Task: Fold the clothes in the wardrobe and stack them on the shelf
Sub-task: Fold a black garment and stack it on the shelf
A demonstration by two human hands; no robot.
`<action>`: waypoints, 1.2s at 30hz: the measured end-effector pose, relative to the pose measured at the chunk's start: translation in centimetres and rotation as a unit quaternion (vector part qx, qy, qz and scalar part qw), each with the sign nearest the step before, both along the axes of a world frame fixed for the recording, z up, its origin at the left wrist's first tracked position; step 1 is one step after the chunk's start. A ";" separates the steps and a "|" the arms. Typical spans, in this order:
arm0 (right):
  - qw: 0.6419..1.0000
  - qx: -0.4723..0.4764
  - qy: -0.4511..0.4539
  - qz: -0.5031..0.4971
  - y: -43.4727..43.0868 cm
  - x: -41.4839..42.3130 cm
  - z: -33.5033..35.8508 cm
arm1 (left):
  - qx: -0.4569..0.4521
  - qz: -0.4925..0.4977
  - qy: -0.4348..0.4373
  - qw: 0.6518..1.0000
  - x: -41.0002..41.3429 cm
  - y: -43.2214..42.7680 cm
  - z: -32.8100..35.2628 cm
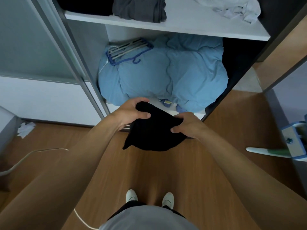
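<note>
Centre of frame: the black garment (152, 131), partly folded, was held above the floor in front of the open wardrobe. The left hand (132, 112) gripped its upper left corner with fingers and thumb curled; the right hand (187, 125) clasped its right edge likewise. At top, the white shelf (182, 24) bore a folded grey garment (139, 9) and, upper right, a crumpled white garment (235, 9).

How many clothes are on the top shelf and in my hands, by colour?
Black: 2, the held black garment and the black pile on the shelf
Grey: 1, the grey garment
White: 1, the white garment
Total: 4
</note>
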State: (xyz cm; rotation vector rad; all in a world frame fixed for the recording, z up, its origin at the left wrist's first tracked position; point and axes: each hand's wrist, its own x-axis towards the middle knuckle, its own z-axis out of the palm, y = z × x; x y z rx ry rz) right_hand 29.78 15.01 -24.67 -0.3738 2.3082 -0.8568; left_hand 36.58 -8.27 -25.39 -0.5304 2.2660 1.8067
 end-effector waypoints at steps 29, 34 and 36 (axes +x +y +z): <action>0.982 -0.144 0.118 -0.012 1.2 -2.7 3.5 | -0.145 0.074 0.113 0.980 -1.1 -2.5 0.7; 0.962 -0.258 0.066 -0.067 0.5 -2.0 3.9 | 0.004 0.096 0.111 0.989 -0.6 -2.8 0.6; 0.950 -0.292 0.037 -0.100 0.0 -1.8 3.9 | 0.114 0.097 0.097 0.984 -0.2 -2.9 -0.3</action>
